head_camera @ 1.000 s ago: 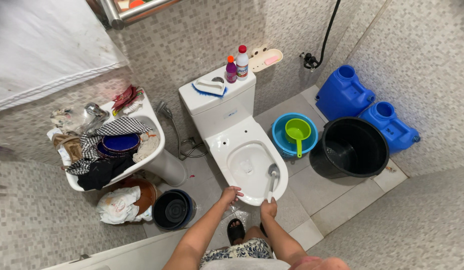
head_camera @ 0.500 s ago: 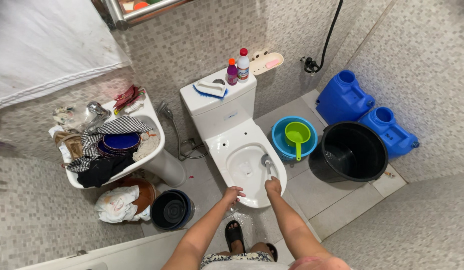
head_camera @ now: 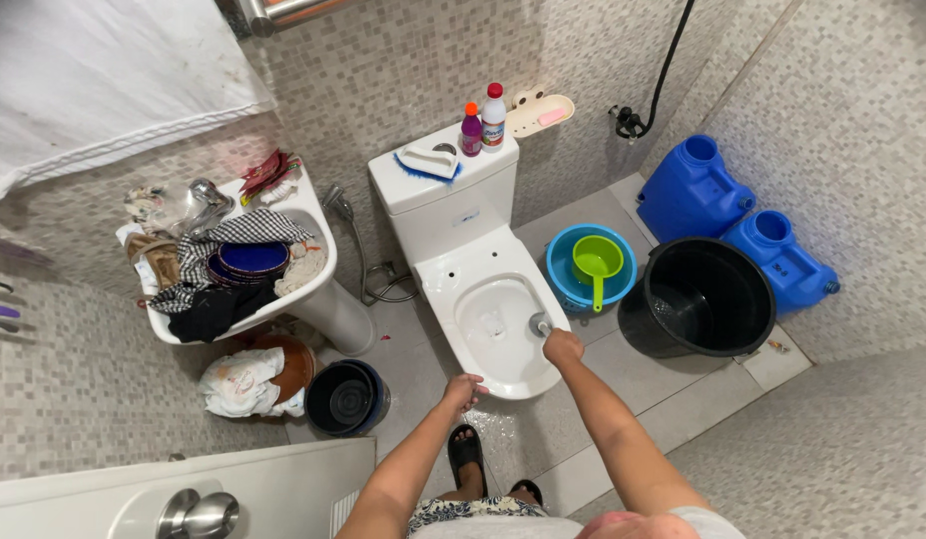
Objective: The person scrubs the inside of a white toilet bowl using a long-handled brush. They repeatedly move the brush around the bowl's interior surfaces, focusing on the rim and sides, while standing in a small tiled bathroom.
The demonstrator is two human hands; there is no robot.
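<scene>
The brush (head_camera: 539,324) has slid along the right rim since a moment ago, and the right hand (head_camera: 563,346) has moved out with it. Left of the toilet (head_camera: 480,274) a full sink (head_camera: 318,262) sticks out, with a dark bin (head_camera: 346,398) below it and little floor between. The left hand (head_camera: 463,391) rests, fingers loosely curled, on the toilet's front edge. The right hand is wrapped tight around the brush handle, and the brush head touches the rim's inner right side. Just right of the toilet sits a blue bowl (head_camera: 560,271) holding a green scoop (head_camera: 595,263), then a big black bucket (head_camera: 698,297). Wet floor lies bare in front.
</scene>
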